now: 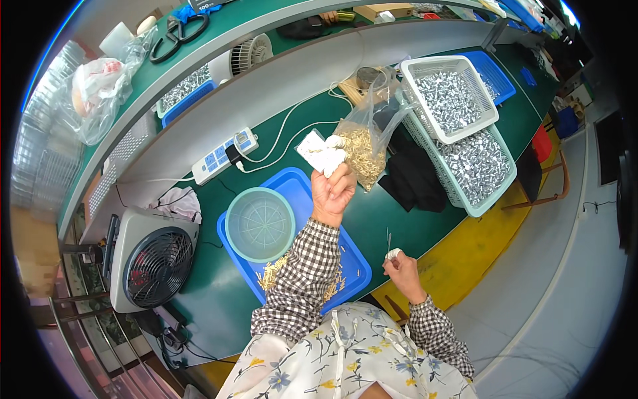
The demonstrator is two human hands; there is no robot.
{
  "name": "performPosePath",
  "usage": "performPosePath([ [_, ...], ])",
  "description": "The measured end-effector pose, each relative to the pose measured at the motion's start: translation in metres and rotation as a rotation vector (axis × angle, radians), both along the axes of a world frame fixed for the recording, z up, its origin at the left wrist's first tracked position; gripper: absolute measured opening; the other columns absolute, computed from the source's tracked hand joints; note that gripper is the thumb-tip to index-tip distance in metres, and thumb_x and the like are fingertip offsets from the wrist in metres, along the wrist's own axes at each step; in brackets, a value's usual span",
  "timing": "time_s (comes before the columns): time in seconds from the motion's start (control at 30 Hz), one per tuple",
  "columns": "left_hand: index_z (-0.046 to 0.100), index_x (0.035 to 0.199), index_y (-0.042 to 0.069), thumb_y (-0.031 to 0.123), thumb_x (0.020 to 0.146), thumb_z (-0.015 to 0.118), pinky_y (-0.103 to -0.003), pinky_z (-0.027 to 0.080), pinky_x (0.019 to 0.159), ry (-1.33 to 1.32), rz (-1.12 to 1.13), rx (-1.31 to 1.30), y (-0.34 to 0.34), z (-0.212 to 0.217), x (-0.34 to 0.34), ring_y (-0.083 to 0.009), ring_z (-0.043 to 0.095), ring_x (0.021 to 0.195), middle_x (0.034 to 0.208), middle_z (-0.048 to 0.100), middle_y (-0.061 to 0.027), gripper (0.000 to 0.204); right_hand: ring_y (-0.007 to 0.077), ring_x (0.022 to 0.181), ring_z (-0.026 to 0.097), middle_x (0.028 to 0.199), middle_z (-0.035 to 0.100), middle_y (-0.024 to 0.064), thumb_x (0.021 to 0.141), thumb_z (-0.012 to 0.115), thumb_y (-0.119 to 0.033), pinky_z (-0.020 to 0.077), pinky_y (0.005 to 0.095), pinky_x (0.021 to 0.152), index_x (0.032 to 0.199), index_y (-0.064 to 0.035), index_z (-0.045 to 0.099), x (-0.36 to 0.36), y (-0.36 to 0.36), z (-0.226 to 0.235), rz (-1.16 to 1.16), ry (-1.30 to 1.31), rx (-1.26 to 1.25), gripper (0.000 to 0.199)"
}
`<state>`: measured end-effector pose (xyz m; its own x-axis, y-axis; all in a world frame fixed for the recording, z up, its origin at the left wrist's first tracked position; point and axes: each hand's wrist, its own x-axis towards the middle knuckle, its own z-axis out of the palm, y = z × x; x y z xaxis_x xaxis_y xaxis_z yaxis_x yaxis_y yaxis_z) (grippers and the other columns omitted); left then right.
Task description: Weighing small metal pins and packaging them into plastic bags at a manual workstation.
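Observation:
My left hand (pixel 334 191) reaches out past the far edge of the blue tray (pixel 355 249), white wraps on its fingertips. Its fingers are closed at a small white packet (pixel 310 143), partly covered by the wraps. My right hand (pixel 403 274) is at the table's near edge, a white wrap on one finger. It pinches thin metal tweezers (pixel 389 241) that point up and away from me. In the tray sit a round pale green basket (pixel 260 225) and scattered small brass-coloured pins (pixel 271 272), partly hidden by my left forearm.
Behind my left hand stands a clear bag of brass-coloured pins (pixel 362 156). At right, a white basket (pixel 458 136) rests on a pale green basket (pixel 488 206), both full of silver metal parts. A power strip (pixel 224 156), cables and a fan (pixel 156 259) are at left; black cloth (pixel 413 174) lies nearby.

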<state>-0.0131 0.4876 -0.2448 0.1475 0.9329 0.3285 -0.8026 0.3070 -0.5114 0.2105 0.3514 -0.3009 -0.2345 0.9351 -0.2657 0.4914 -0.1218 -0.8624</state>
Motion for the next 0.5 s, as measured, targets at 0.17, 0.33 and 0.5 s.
performPosePath([
  [0.17,0.047,0.090,-0.007,0.009,0.088,0.042,-0.021,0.034,0.024,-0.111,0.009,0.004,-0.006,0.005,0.007,-0.0084,0.035,0.035,0.057,0.044,-0.0072,0.017,0.0162,0.056,0.061,0.064,0.061,0.0107,0.081,0.057,-0.006,0.0466,0.0268,0.050,0.080,0.0037,0.054,-0.001,0.001,-0.002,-0.003,0.008,0.014,0.010],
  [0.33,0.045,0.097,-0.007,0.009,0.088,0.042,-0.021,0.034,0.024,-0.122,0.008,0.021,-0.005,0.011,0.010,-0.0094,0.035,0.035,0.058,0.045,-0.0073,0.018,0.0184,0.056,0.062,0.064,0.061,0.0123,0.080,0.058,-0.006,0.0464,0.0280,0.050,0.079,0.0037,0.054,0.001,0.004,0.002,-0.007,-0.023,0.006,0.010],
  [0.5,0.052,0.093,0.000,0.016,0.091,0.044,-0.020,0.031,0.028,0.422,0.016,0.016,0.021,0.018,-0.003,-0.0077,0.038,0.041,0.064,0.046,-0.0042,0.018,0.0124,0.056,0.059,0.066,0.060,0.0080,0.082,0.057,-0.006,0.0465,0.0239,0.052,0.083,0.0033,0.055,0.003,0.008,0.003,-0.001,-0.003,0.027,0.010],
])
